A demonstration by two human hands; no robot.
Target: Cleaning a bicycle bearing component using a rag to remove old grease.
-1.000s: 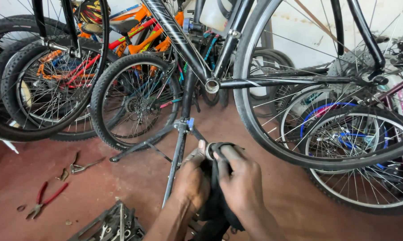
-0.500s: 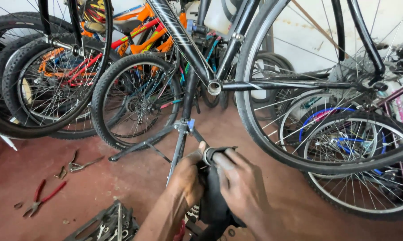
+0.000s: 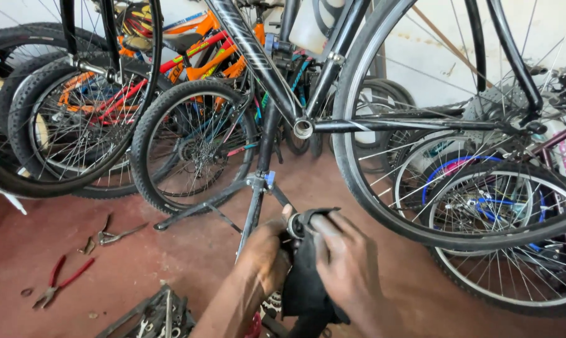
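Observation:
Low in the middle of the view, my left hand [image 3: 267, 253] and my right hand [image 3: 348, 263] both grip a small round metal bicycle part [image 3: 296, 225] wrapped in a black rag [image 3: 305, 285]. The rag hangs down between my hands and hides most of the part. Just above them stands a black bicycle frame [image 3: 267, 69] on a repair stand [image 3: 254, 194], its empty bottom bracket shell [image 3: 303, 128] facing me. The frame's rear wheel [image 3: 383, 206] rises to the right of my hands.
Several other bicycles and wheels crowd the back and both sides. On the dark red floor at the left lie red-handled pliers [image 3: 60, 281] and a second pair of pliers [image 3: 110, 235]. An open tool tray [image 3: 154, 316] sits at the bottom left.
My hands have turned slightly around the part in the rag and sit a little lower and closer. The view has shifted a little.

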